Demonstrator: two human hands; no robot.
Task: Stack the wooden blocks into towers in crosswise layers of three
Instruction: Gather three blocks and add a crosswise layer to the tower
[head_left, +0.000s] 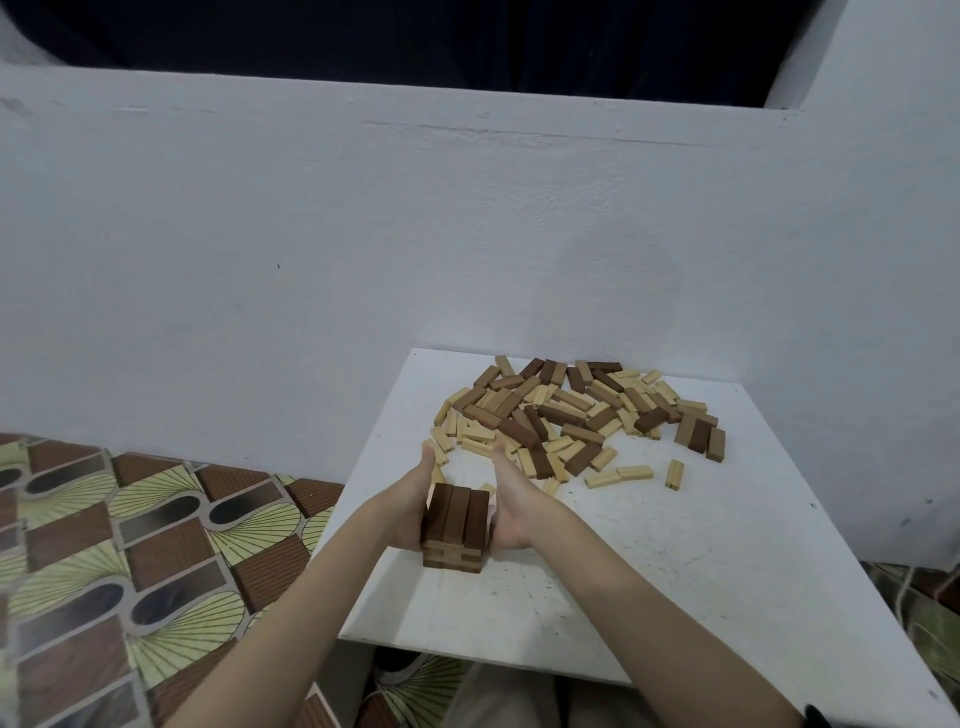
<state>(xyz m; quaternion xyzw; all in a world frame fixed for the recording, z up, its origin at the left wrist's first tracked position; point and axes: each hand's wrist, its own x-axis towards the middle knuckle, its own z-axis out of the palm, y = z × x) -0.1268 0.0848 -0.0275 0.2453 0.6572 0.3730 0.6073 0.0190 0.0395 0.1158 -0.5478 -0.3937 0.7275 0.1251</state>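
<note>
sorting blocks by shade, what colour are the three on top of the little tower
Dark brown, all three in the top layer of the tower; the head view shows it clearly.

No legible text, label, brand, number or sign appeared anywhere in the view, neither on the wooden blocks (566, 415) nor on the surface (675, 571).

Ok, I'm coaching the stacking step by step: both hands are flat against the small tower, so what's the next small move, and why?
Probably release and reach for a loose block. The left hand and right hand press straight fingers against the tower, whose top layer already shows three dark blocks side by side, looking squared. The next layer needs blocks laid crosswise from the pile just beyond.
</note>
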